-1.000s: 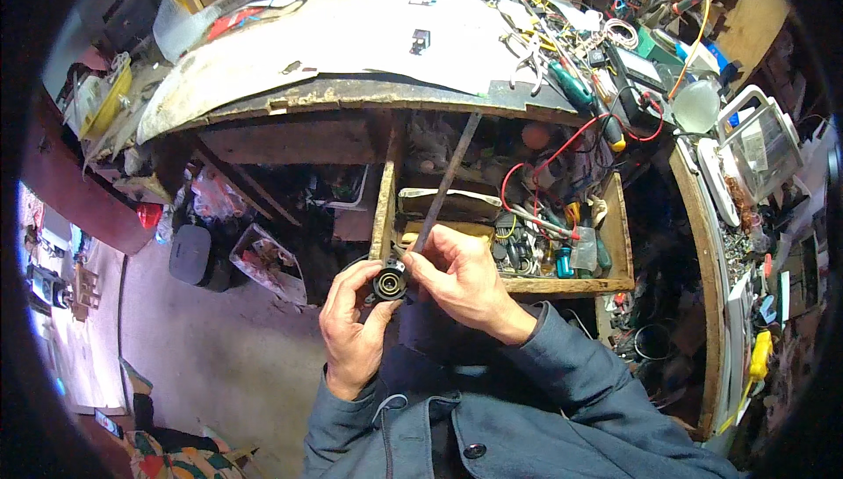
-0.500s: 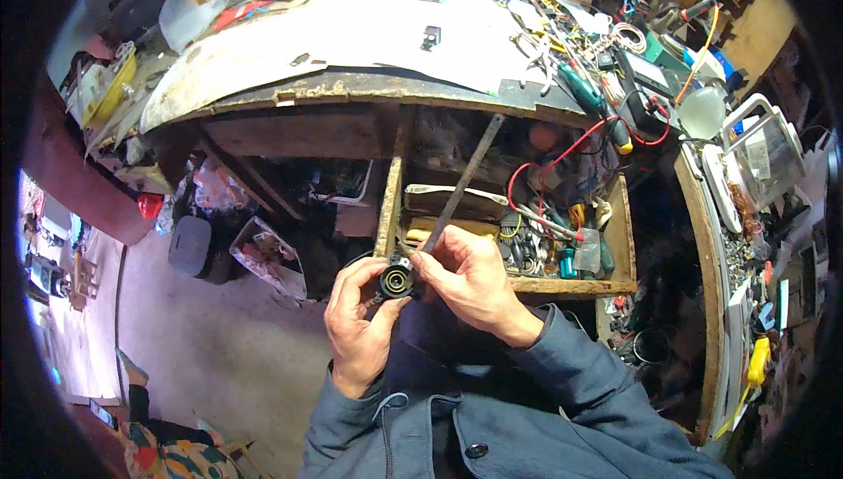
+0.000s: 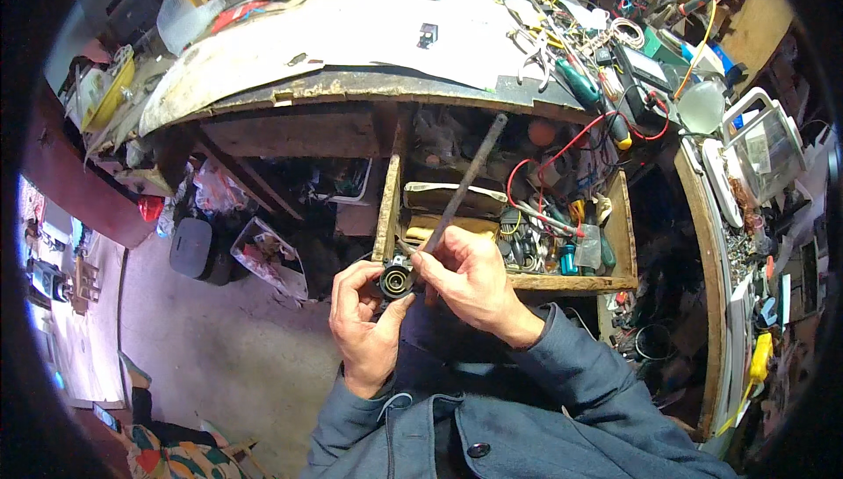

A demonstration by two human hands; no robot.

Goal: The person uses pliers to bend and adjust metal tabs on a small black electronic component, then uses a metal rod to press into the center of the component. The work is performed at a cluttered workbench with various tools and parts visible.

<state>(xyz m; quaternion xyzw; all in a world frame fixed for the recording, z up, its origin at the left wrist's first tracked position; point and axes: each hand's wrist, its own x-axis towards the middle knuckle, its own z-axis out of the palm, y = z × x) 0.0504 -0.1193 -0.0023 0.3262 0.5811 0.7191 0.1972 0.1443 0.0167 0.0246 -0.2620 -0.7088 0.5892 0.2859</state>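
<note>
Between the thumb and fingers of my left hand (image 3: 367,325) is a round black electrical connector (image 3: 396,280), its face of concentric brass-coloured rings turned up. My right hand (image 3: 481,290) pinches a long, flat, dark metal strip (image 3: 468,182), which looks like a hacksaw blade with a hole at its far end. The strip slants up and away to the right, over the open drawer. Its near end is close beside the connector's right edge; my fingers hide whether the two touch.
Below the bench top (image 3: 334,91), a wooden drawer (image 3: 571,284) stands open, filled with cables and small parts. Tools and wires crowd the bench's right side, near a screwdriver (image 3: 621,135). A waste-filled box (image 3: 294,281) and a dark bin (image 3: 190,248) stand on the floor.
Both hands stay almost in place on the connector and the strip. The view has shifted very slightly, and the left hand sits a touch further right.
</note>
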